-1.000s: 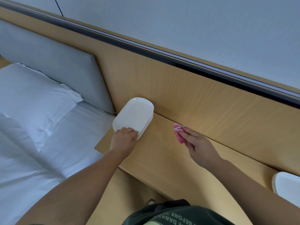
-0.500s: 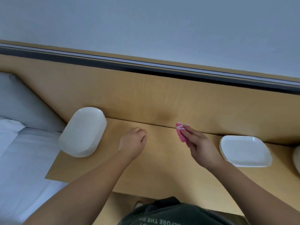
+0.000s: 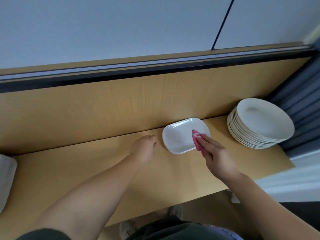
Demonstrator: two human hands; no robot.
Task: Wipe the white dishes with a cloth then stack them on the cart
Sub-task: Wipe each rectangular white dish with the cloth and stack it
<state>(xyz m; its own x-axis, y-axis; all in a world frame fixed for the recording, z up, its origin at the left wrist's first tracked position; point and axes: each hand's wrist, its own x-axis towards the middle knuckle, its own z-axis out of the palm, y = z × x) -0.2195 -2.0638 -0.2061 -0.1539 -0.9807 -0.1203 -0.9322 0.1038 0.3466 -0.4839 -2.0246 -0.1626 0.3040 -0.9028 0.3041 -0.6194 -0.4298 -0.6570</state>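
Pink cloth (image 3: 199,143), gripped in the right hand (image 3: 216,157), is touching the white dish (image 3: 180,137) just right of frame centre, while the left hand (image 3: 143,148), lying loose and empty beside its left rim, ought to be steadying it.

Table (image 3: 86,170): wide bare stretch left of centre, open to the front edge.
Rear: upright wooden panel (image 3: 103,104) closes it off.
Centre-right: shallow dish (image 3: 180,137), with the right hand (image 3: 216,158) pinching a cloth (image 3: 197,141) over it and the left hand (image 3: 143,146) just beside.
Far right: plate stack (image 3: 259,123) against a curtain (image 3: 303,101), with a bare gap between dish and stack.
Left edge: another stack (image 3: 7,175).
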